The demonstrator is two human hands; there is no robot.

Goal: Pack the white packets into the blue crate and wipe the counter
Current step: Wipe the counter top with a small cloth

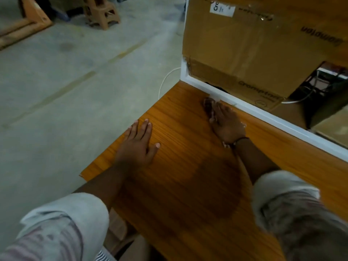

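My right hand (227, 123) presses flat on a dark, crumpled cloth (207, 104) near the far corner of the wooden counter (188, 185), close to the white frame. The cloth shows only beyond my fingertips; the rest is under my palm. My left hand (139, 144) lies flat and open on the counter near its left edge, fingers spread, holding nothing. No white packets or blue crate are in view. The picture is blurred.
A white-framed panel (282, 127) borders the counter's far side, with a cardboard box (244, 44) behind it. Left of the counter is a bare concrete floor (66, 81) with a brown plastic stool (101, 14) and a wooden frame (28, 21) far off.
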